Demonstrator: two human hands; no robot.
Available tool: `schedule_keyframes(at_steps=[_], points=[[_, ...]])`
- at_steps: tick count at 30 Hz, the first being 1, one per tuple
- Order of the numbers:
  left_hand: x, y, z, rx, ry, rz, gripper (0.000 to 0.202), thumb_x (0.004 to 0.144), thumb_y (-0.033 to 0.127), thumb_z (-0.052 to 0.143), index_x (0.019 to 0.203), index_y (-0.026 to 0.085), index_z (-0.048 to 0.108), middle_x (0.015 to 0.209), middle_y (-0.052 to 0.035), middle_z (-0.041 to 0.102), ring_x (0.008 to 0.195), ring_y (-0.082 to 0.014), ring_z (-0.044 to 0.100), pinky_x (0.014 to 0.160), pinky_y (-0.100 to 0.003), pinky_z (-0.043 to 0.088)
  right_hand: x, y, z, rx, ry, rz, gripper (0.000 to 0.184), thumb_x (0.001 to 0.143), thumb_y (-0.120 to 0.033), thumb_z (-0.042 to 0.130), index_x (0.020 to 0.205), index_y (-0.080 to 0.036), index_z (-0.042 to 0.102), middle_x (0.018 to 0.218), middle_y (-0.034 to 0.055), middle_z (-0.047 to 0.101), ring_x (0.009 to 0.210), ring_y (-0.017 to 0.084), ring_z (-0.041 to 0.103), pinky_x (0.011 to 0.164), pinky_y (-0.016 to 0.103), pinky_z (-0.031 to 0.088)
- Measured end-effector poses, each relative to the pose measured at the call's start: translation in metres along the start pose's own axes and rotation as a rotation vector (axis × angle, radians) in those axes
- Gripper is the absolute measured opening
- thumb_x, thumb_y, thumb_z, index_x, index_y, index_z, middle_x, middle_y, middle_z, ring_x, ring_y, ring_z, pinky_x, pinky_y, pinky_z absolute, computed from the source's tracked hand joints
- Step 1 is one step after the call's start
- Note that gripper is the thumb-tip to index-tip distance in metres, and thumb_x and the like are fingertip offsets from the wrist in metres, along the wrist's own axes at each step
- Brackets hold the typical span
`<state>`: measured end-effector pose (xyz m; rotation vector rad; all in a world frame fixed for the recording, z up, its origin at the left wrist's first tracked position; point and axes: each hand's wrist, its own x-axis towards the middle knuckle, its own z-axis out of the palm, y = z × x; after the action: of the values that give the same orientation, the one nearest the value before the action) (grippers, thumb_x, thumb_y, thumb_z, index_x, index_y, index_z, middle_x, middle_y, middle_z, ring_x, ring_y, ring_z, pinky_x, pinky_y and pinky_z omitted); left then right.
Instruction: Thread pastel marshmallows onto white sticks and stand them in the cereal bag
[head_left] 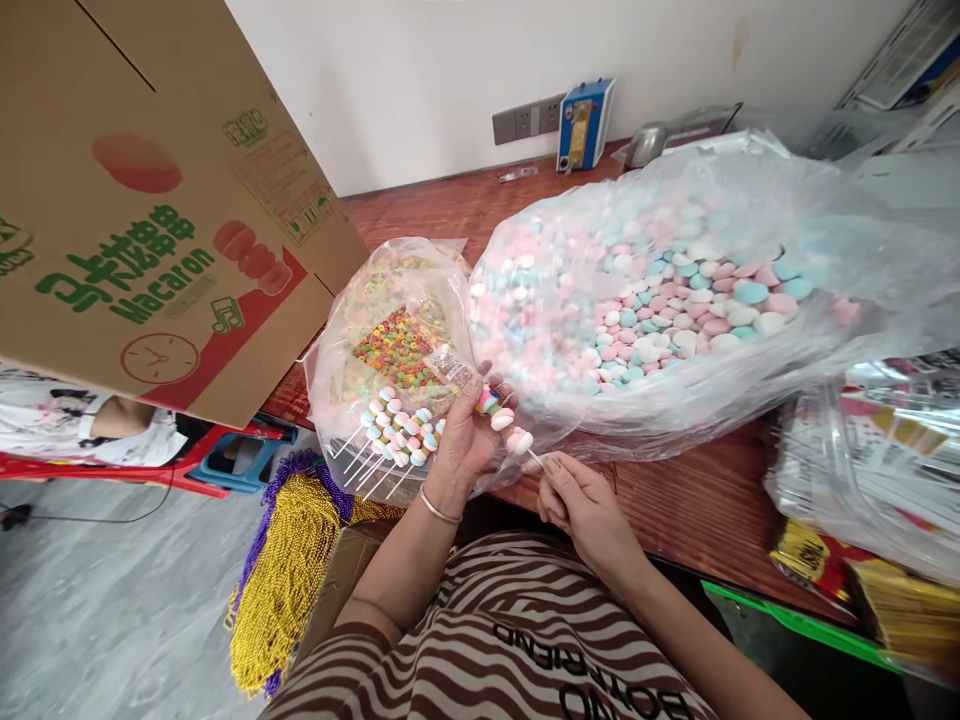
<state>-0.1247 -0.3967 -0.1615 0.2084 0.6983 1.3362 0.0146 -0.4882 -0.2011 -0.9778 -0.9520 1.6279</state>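
Candy skewer (pixel 510 428) sits just in front of the big bag of pastel candies (pixel 862 330), at its near left edge, slanting down toward you. Your right hand (pixel 585 505) pinches the bare lower end of its stick between thumb and forefinger, which probably leaves the upper length free for the pieces. Your left hand (pixel 465 440) is closed around a fan of finished skewers (pixel 394 432), their sticks pointing away to the left of the big bag. Its fingertips touch the top candy on the single skewer, seemingly to steady it. Your left wrist is raised, the back of the hand toward you; your right wrist lies lower, knuckles up. A smaller bag of coloured rings (pixel 330 370) leans against the big bag's left side.
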Motion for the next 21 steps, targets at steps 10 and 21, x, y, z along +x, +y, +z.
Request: schedule_keyframes(at_steps=[10, 21], points=[[0.002, -0.004, -0.003, 0.039, -0.027, 0.009, 0.012, 0.087, 0.02, 0.074, 0.08, 0.016, 0.064, 0.073, 0.0021, 0.058, 0.066, -0.0086, 0.06, 0.073, -0.024, 0.055, 0.004, 0.01, -0.009, -0.589, 0.059, -0.328, 0.024, 0.1, -0.034, 0.051, 0.101, -0.019, 0.07, 0.076, 0.003, 0.068, 0.061, 0.014, 0.058, 0.056, 0.025, 0.044], [-0.002, -0.024, -0.008, 0.041, -0.053, -0.113, 0.022, 0.088, 0.034, 0.074, 0.078, 0.018, 0.062, 0.074, 0.0001, 0.059, 0.071, -0.0138, 0.062, 0.072, -0.029, 0.055, 0.008, 0.004, -0.006, -0.4, 0.188, -0.269, 0.028, 0.102, -0.044, 0.05, 0.097, -0.021, 0.066, 0.067, -0.0009, 0.058, 0.052, 0.012, 0.049, 0.048, 0.024, 0.039]])
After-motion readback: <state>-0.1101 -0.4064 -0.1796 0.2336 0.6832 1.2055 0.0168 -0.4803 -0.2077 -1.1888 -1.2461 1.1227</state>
